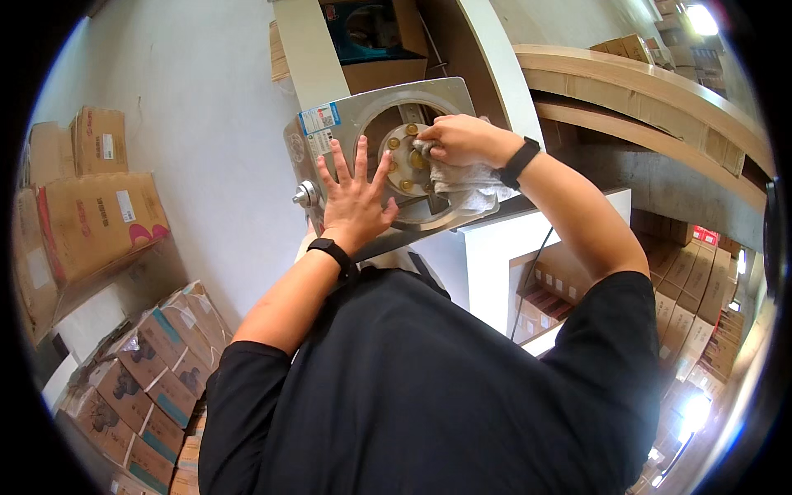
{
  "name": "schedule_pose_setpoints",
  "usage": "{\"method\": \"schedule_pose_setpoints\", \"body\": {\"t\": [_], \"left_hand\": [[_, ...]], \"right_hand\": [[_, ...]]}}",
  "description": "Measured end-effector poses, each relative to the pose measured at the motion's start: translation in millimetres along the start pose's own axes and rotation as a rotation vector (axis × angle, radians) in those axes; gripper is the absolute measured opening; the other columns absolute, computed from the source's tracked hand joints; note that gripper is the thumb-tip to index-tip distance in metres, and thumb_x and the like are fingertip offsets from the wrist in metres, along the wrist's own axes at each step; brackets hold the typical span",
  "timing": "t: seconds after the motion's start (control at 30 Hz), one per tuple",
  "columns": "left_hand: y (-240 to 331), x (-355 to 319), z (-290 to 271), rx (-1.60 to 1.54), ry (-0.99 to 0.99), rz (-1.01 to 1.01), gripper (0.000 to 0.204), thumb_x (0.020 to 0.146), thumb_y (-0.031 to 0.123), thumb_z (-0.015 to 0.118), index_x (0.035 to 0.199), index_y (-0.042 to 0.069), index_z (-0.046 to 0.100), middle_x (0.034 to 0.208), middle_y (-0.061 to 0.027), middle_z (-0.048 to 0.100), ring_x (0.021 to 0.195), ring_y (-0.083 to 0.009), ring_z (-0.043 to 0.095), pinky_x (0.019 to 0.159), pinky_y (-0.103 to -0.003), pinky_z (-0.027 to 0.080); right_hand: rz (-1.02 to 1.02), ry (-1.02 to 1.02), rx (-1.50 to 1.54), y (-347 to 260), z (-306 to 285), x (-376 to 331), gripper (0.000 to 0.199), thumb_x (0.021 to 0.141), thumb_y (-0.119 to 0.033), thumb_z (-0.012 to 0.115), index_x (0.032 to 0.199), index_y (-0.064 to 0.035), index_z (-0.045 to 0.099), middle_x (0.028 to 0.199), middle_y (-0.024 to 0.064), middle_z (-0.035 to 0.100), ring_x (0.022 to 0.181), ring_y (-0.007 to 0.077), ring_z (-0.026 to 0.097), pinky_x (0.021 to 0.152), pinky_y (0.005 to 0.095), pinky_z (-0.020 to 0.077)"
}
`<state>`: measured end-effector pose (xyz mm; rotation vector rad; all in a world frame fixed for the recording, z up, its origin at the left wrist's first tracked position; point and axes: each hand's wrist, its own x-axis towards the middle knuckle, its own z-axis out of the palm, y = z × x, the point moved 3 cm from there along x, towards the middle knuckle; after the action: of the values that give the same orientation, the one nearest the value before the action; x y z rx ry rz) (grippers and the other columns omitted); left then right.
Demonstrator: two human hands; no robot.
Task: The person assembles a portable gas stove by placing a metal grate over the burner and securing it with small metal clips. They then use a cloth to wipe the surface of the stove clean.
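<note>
In front of me a stainless-steel gas stove (334, 113) rests with a large round opening in its top. Inside the opening sits a round burner (402, 157) with several brass-coloured nozzles. A silver knob (306, 195) sticks out from the stove's left side, and a blue-and-white label is stuck on its upper left. With fingers spread, my left hand (357, 194) lies over the metal rim, its fingertips reaching toward the burner. My right hand (464, 140) is closed on a crumpled greyish-white cloth (470, 186) that touches the burner's right side; the rest of the cloth hangs over the rim.
Behind the stove an open carton (384, 77) holds a teal item. Stacked cartons (148, 371) fill the lower left, and more boxes (103, 219) stand against the left wall. White shelf panels (491, 247) and curved-looking wooden boards (643, 82) lie to the right.
</note>
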<state>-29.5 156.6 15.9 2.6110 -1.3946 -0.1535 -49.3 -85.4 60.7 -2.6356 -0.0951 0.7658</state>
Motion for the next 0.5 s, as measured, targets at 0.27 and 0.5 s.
{"method": "schedule_pose_setpoints", "body": {"t": [0.27,0.5], "left_hand": [[2.1,0.2,-1.4,-0.049,0.072,-0.034,0.079,0.083,0.042,0.069,0.157,0.026,0.046,0.170,-0.0181,0.026,0.154,-0.0563,0.014,0.121,-0.074,0.012],[3.1,0.4,3.9,-0.026,0.092,-0.045,0.074,0.083,0.043,0.067,0.154,0.028,0.049,0.168,-0.0172,0.028,0.154,-0.0570,0.014,0.120,-0.075,0.011]], "right_hand": [[0.251,-0.156,0.184,6.7,11.1,9.4,0.044,0.093,-0.031,0.056,0.113,0.0043,0.075,0.111,0.0324,0.072,0.108,0.0438,0.071,0.093,0.0472,0.0570],[0.387,-0.080,0.526,0.8,27.9,-26.0,0.057,0.092,-0.041,0.060,0.115,0.0099,0.072,0.106,0.0306,0.074,0.097,0.0385,0.074,0.086,0.0429,0.0570]]}}
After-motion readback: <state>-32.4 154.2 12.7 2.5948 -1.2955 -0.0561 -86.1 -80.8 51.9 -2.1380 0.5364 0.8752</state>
